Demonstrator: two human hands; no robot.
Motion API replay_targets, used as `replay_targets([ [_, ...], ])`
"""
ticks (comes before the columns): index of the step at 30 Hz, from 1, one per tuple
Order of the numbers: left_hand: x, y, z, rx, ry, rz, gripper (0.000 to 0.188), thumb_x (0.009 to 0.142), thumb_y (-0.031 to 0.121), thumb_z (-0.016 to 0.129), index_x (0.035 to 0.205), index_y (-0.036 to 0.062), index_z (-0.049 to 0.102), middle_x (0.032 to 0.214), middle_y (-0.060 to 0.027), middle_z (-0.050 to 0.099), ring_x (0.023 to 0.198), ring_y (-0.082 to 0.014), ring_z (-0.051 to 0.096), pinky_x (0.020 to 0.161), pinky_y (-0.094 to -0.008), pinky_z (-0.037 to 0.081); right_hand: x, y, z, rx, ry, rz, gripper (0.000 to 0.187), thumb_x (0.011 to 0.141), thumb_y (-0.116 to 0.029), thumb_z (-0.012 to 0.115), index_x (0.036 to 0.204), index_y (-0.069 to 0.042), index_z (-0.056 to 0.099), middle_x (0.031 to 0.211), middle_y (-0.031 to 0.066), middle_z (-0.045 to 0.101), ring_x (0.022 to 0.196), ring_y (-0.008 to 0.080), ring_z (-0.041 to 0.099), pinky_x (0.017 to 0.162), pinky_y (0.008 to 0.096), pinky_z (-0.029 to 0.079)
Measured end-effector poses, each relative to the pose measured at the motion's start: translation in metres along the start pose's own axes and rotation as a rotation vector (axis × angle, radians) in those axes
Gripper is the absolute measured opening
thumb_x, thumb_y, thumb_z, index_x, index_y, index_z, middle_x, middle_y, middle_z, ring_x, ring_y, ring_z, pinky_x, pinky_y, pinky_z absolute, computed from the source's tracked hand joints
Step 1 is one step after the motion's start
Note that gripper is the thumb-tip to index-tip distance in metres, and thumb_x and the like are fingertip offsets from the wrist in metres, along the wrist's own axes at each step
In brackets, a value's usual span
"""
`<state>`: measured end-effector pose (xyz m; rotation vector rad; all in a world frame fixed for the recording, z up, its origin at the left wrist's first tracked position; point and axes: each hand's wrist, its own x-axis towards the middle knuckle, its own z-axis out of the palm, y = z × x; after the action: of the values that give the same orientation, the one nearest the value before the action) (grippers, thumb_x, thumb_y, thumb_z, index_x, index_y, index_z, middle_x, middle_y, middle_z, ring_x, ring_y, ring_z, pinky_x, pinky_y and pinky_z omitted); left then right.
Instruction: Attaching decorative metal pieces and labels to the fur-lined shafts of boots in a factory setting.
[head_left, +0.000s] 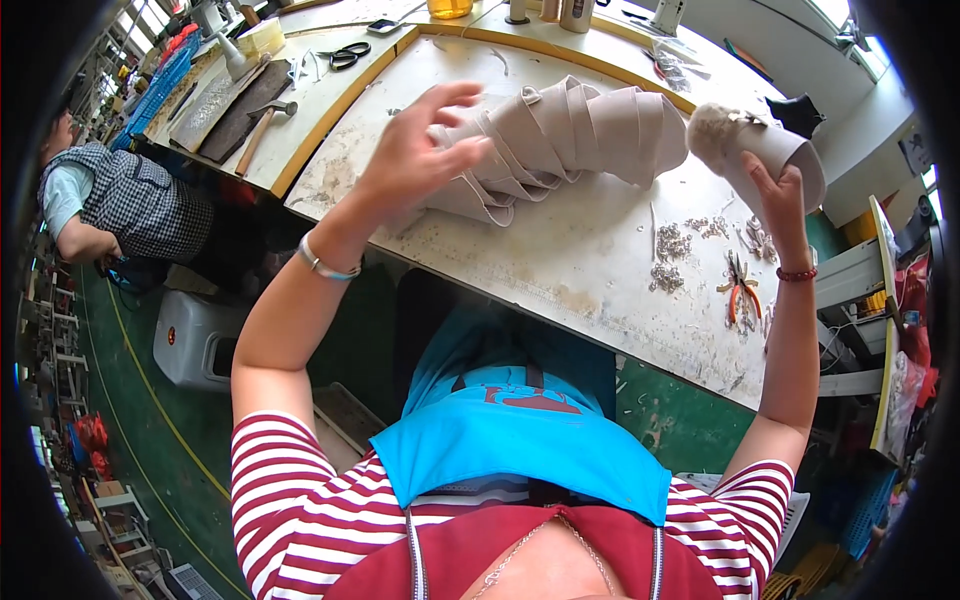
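Observation:
My right hand [778, 190] grips a pale beige shoe upper [800, 165] with a fluffy trim and a small metal fitting at its far left end, holding it up over the right part of the worktable [590, 260]. A row of similar beige shoe uppers [575, 130], nested one in another, lies across the middle of the table. At the row's left end my left hand [425, 145] hovers with its fingers apart, slightly blurred and holding nothing visible. Small shiny metal fittings [668, 255] lie in piles below the right hand, beside orange-handled pliers [742, 295].
A raised yellow wooden edge [345, 105] runs along the table's left and far sides. Beyond it lie black scissors [345, 55], a hammer [262, 130] and a dark slab [248, 110]. A person in a checked vest [140, 205] is at far left, near a grey stool [200, 340].

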<state>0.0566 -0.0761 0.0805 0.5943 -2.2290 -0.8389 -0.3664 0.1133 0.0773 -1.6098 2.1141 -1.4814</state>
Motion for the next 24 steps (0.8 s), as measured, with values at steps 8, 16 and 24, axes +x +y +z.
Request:
replay_targets([
  [8,-0.056,-0.114,-0.038,0.444,-0.224,-0.347,0.113,0.065,0.046,0.085,0.156,0.016,0.026,0.151,-0.0202,0.041,0.139,-0.0381,0.041,0.115,-0.0435,0.036,0.046,0.081,0.052,0.42,-0.17,0.344,0.033,0.088,-0.02,0.074,0.111,0.003,0.066,0.1,0.0099,0.07,0.089,0.0153,0.067,0.08,0.0286,0.054],
  [16,0.005,-0.127,-0.029,0.386,-0.518,-0.528,0.118,0.055,0.032,0.083,0.157,0.0217,0.025,0.135,-0.0176,0.058,0.117,-0.0365,0.061,0.096,-0.044,0.052,0.093,0.085,0.094,0.82,-0.445,0.655,0.058,0.092,-0.028,0.072,0.137,-0.001,0.049,0.124,0.0102,0.063,0.11,0.0204,0.064,0.094,0.0347,0.053],
  [24,-0.001,-0.138,-0.028,0.369,-0.466,-0.52,0.115,0.056,0.028,0.086,0.155,0.0269,0.028,0.119,-0.0128,0.06,0.106,-0.0352,0.064,0.083,-0.045,0.055,0.113,0.038,0.173,0.742,-0.72,0.667,0.059,0.093,-0.017,0.06,0.144,0.004,0.038,0.129,0.0147,0.058,0.109,0.0248,0.064,0.088,0.0365,0.056],
])
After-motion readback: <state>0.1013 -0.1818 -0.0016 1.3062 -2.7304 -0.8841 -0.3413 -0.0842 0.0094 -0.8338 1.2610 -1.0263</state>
